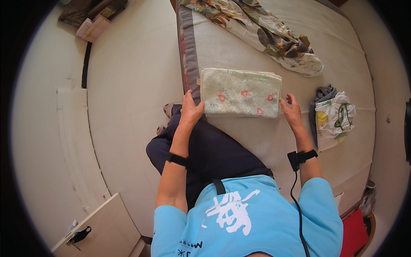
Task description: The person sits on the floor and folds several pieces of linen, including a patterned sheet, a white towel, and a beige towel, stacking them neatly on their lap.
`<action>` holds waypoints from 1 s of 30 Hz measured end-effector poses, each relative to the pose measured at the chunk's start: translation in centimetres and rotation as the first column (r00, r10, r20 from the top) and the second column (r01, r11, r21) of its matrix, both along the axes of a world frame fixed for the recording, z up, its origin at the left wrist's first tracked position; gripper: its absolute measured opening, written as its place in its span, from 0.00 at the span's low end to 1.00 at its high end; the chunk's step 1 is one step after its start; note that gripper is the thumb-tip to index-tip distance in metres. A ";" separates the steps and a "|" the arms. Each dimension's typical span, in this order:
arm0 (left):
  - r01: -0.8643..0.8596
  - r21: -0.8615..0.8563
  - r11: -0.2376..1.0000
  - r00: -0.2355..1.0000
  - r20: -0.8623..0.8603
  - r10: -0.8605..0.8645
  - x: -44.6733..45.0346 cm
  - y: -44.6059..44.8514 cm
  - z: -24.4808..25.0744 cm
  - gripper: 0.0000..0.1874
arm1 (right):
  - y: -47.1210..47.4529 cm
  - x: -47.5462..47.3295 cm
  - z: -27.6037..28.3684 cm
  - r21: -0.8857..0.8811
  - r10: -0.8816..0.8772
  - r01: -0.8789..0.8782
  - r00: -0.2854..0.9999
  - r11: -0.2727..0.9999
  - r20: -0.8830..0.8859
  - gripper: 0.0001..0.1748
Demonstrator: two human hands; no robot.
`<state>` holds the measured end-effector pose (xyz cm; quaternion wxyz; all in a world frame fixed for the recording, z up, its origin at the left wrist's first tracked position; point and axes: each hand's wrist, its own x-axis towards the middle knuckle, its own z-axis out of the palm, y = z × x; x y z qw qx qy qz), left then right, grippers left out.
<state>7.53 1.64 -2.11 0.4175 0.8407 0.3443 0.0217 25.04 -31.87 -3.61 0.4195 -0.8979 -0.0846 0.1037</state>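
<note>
A folded pale green towel with red flower marks [242, 93] lies flat on the bed in front of me, its layers showing along the far and right edges. My left hand [191, 108] is at the towel's left edge, thumb by the near corner, fingers apart. At the right edge is my right hand [291, 107], fingers spread and slightly curled, with the thumb close to the towel. Neither hand is closed on it.
Beyond the towel a bunched floral cloth [282, 45] stretches over the bed [224, 51]. Folded clothes [337, 119], white print over grey, lie to the right. A door [106, 225] with a black item on its handle stands at lower left; a red chair [354, 231] is at lower right.
</note>
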 end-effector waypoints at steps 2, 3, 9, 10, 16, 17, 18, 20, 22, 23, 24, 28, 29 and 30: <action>-0.021 0.210 0.978 0.998 0.068 0.007 -0.1 0.4 -0.6 0.32 | -0.5 0.2 -0.4 -0.188 -0.044 0.066 0.992 0.980 0.118 0.28; -0.031 0.281 0.959 0.995 0.095 0.005 0.2 0.5 -0.5 0.31 | 0.0 0.4 -0.3 -0.172 0.043 0.006 0.960 0.985 0.275 0.27; 0.200 0.643 0.739 0.926 0.123 -0.357 7.0 -4.7 -0.8 0.28 | 11.0 -0.6 -0.8 -0.324 0.417 -0.279 0.743 0.904 0.524 0.25; 0.244 0.697 0.674 0.904 0.088 -0.419 8.1 -5.8 -1.4 0.28 | 13.4 -1.7 -1.7 -0.325 0.451 -0.321 0.729 0.890 0.515 0.26; 0.388 0.606 0.694 0.914 -0.156 -0.374 8.5 -5.6 -5.8 0.31 | 12.8 -1.2 -4.6 -0.556 0.587 -0.303 0.673 0.774 0.451 0.27; 0.358 0.632 0.687 0.916 -0.097 -0.389 8.1 -5.5 -6.2 0.31 | 10.9 0.0 -4.9 -0.583 0.542 -0.219 0.701 0.783 0.464 0.28; 0.367 0.628 0.686 0.915 -0.112 -0.387 8.1 -5.4 -6.6 0.32 | 9.3 1.2 -5.1 -0.591 0.505 -0.184 0.744 0.785 0.438 0.27; 0.370 0.625 0.688 0.916 -0.121 -0.383 8.2 -5.3 -6.9 0.32 | 6.6 3.0 -5.8 -0.542 0.446 -0.161 0.776 0.825 0.447 0.27; 0.349 0.639 0.685 0.919 -0.090 -0.384 8.5 -5.4 -7.0 0.33 | 5.0 3.9 -6.5 -0.440 0.344 -0.136 0.832 0.888 0.436 0.27; 0.365 0.616 0.698 0.917 -0.110 -0.382 8.6 -5.4 -6.9 0.32 | 4.7 4.1 -6.5 -0.379 0.286 -0.113 0.852 0.918 0.438 0.27; 0.361 0.615 0.701 0.918 -0.104 -0.382 8.7 -5.4 -6.9 0.32 | 4.6 4.5 -6.4 -0.394 0.308 -0.129 0.847 0.910 0.434 0.27; 0.359 0.616 0.701 0.919 -0.103 -0.380 8.5 -5.4 -6.5 0.32 | 5.4 4.4 -3.6 -0.371 0.253 -0.060 0.829 0.927 0.499 0.27; 0.361 0.613 0.703 0.923 -0.130 -0.361 8.6 -5.5 -6.5 0.33 | 5.5 4.4 -2.5 -0.342 0.194 0.001 0.821 0.940 0.537 0.27; 0.359 0.619 0.699 0.924 -0.132 -0.358 8.5 -5.5 -6.5 0.33 | 5.9 3.8 -1.8 -0.337 0.253 -0.059 0.780 0.940 0.572 0.27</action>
